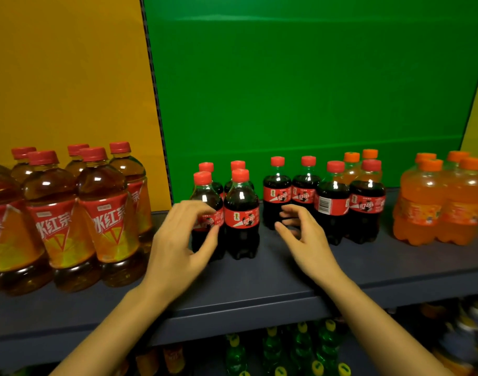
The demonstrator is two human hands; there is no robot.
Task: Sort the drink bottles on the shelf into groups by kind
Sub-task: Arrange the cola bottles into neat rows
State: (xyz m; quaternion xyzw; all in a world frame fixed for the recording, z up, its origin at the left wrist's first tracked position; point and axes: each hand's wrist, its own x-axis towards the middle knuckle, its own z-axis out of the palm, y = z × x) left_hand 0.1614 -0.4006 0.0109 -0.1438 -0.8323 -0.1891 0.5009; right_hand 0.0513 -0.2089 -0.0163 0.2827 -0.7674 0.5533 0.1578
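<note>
Several small cola bottles with red caps stand mid-shelf. One cluster (241, 213) is in front of my left hand, and a row (331, 204) runs to the right. My left hand (178, 240) lies against the front-left cola bottle (205, 189). Its fingers are loosely curved across the label and the thumb sits low on the front, with no clear grip. My right hand (305, 234) hovers with relaxed, curled fingers beside another cola bottle (277, 194) and holds nothing. Orange soda bottles (422, 202) stand at the right. Two more orange-capped ones (351, 169) are behind the cola row.
Large iced tea bottles (56, 213) with red labels crowd the left of the dark shelf (259, 280). Yellow and green back panels rise behind. Green bottles with yellow caps (273, 346) fill the lower shelf. A gap lies between the two cola clusters.
</note>
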